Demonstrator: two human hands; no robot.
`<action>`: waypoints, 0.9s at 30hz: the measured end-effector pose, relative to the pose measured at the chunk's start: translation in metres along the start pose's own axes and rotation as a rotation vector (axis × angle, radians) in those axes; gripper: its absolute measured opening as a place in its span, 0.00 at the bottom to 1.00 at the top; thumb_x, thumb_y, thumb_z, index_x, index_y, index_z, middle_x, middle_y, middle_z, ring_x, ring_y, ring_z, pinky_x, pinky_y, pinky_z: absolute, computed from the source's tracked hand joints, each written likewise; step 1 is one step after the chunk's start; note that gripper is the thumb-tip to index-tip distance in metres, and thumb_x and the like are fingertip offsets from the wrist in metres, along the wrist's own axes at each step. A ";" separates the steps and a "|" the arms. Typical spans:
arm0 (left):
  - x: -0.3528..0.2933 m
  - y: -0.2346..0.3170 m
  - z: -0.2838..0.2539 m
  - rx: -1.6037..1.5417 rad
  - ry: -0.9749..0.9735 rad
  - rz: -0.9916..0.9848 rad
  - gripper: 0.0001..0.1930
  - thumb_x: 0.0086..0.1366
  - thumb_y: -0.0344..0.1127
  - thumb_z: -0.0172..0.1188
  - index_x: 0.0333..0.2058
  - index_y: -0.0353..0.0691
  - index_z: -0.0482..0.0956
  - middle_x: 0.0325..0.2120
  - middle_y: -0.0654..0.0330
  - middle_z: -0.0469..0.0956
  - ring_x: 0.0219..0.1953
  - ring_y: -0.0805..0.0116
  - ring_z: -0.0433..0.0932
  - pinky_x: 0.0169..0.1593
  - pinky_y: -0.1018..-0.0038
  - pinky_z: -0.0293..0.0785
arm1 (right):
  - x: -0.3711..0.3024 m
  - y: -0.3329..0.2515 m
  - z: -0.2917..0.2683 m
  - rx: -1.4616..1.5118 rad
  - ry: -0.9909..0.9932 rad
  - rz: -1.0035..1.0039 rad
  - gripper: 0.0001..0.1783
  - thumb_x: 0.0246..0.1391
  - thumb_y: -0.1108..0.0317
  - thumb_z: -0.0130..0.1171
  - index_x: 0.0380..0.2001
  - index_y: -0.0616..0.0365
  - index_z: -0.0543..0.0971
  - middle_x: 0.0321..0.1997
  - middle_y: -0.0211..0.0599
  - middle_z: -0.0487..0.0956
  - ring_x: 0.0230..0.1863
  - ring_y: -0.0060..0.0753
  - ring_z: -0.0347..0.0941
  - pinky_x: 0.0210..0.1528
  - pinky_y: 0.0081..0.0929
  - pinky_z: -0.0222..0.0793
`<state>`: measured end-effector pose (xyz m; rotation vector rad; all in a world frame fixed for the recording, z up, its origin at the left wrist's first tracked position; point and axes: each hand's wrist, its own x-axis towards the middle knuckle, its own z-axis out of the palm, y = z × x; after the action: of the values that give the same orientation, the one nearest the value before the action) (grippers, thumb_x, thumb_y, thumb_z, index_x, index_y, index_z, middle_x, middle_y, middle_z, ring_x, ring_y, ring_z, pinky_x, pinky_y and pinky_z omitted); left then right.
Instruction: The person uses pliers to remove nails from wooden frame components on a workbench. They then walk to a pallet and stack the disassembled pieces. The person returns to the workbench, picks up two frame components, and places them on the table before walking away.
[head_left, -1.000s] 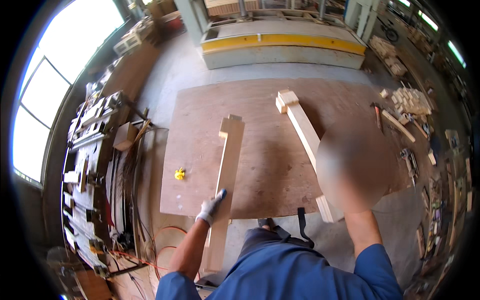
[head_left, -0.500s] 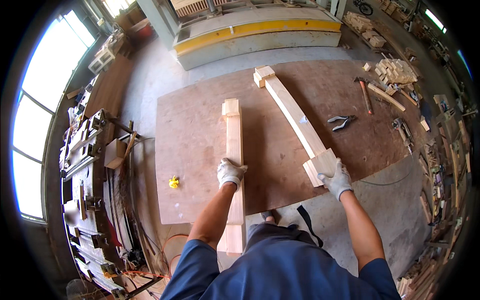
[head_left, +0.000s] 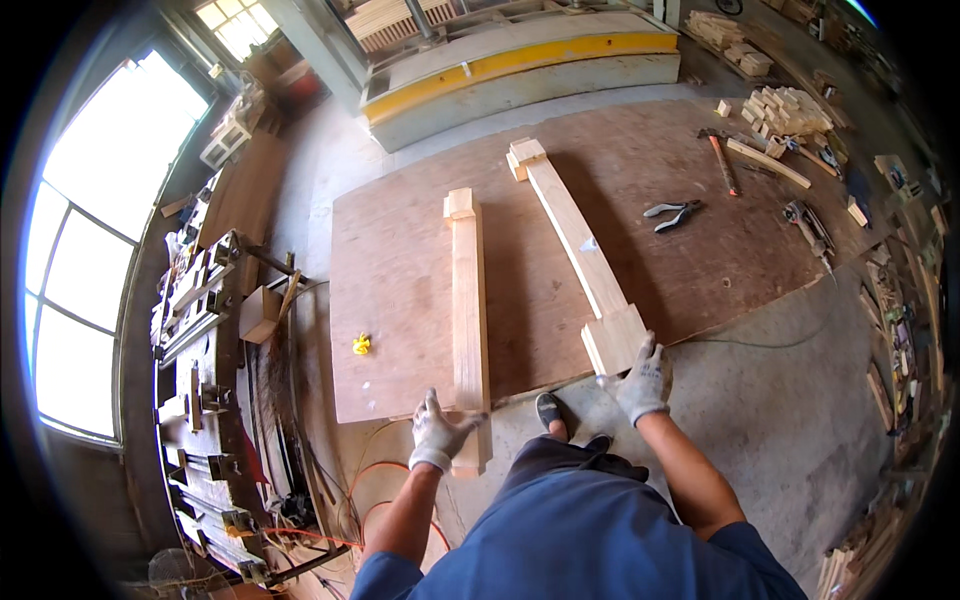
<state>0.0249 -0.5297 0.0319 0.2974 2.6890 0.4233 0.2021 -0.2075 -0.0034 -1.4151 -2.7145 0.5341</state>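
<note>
Two pale wooden pieces lie lengthwise on a brown board. The straight wooden post (head_left: 467,310) on the left has a block at its far end, and its near end overhangs the board's edge. My left hand (head_left: 438,432), in a white glove, is at that near end, fingers spread and thumb reaching across the wood. To the right lies a curved wooden leg (head_left: 580,235) with blocks at both ends and a small light patch midway. My gloved right hand (head_left: 642,385) grips its near block, thumb at the near edge, fingers along the right side.
The brown board (head_left: 400,260) carries grey-handled pliers (head_left: 672,214), a hammer (head_left: 723,165), a power tool (head_left: 808,230), a heap of wood blocks (head_left: 788,112) and a yellow scrap (head_left: 361,344). A clamp rack (head_left: 205,400) stands left. Orange hose (head_left: 375,468) lies on the floor.
My left hand has slid from the post's middle to its near end, and its fingers have spread. The curved leg has shifted toward me with my right hand on it. The view has shifted too.
</note>
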 end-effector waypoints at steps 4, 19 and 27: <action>-0.034 0.001 0.018 0.067 0.028 -0.025 0.71 0.41 0.64 0.79 0.74 0.37 0.45 0.72 0.33 0.48 0.75 0.38 0.48 0.74 0.56 0.53 | -0.030 0.022 0.001 -0.061 -0.019 -0.107 0.69 0.36 0.42 0.78 0.73 0.66 0.51 0.59 0.58 0.73 0.56 0.55 0.74 0.59 0.47 0.70; 0.000 0.091 -0.023 -0.064 0.138 -0.040 0.58 0.41 0.49 0.79 0.70 0.36 0.59 0.59 0.41 0.67 0.62 0.43 0.69 0.66 0.61 0.68 | -0.012 0.026 0.006 0.238 -0.215 0.060 0.62 0.35 0.42 0.79 0.67 0.60 0.58 0.57 0.60 0.78 0.56 0.60 0.77 0.55 0.48 0.74; 0.069 0.155 0.043 -0.217 0.131 0.143 0.53 0.47 0.52 0.79 0.67 0.33 0.64 0.63 0.38 0.68 0.66 0.42 0.67 0.68 0.59 0.66 | 0.012 0.028 0.005 0.295 -0.195 -0.050 0.51 0.42 0.45 0.76 0.64 0.60 0.66 0.44 0.53 0.84 0.50 0.54 0.81 0.53 0.45 0.75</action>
<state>0.0030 -0.3568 0.0219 0.4112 2.7252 0.7971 0.2165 -0.1849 -0.0181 -1.2761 -2.6564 1.0698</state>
